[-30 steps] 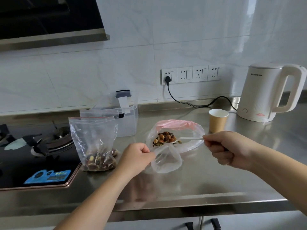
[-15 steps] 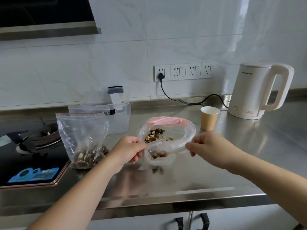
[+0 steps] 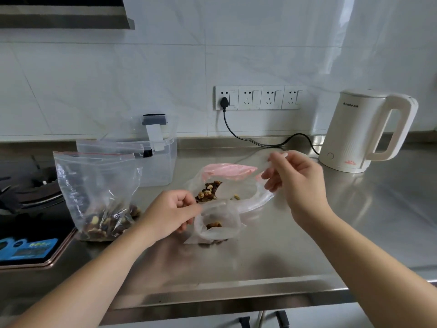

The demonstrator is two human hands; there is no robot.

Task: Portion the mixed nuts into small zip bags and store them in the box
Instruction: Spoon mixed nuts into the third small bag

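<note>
Your left hand (image 3: 169, 213) pinches the small bag's (image 3: 216, 227) rim, likely to keep its mouth open for filling; a few nuts (image 3: 214, 225) lie inside. Your right hand (image 3: 292, 179), fingers curled round a pale spoon (image 3: 275, 157), hovers above the plate (image 3: 250, 202) holding the nut pile (image 3: 208, 191). Box (image 3: 160, 159) sits far left, behind the big bag (image 3: 99, 192). Since half a second ago, your right hand has risen up and away from the small bag.

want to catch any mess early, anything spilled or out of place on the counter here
Yes, slightly. A few nuts lie by the small zip bag that the left hand holds open, though whether they are loose on the steel counter or under its folded base is unclear. The large nut bag stands unsealed beside the stove.
</note>
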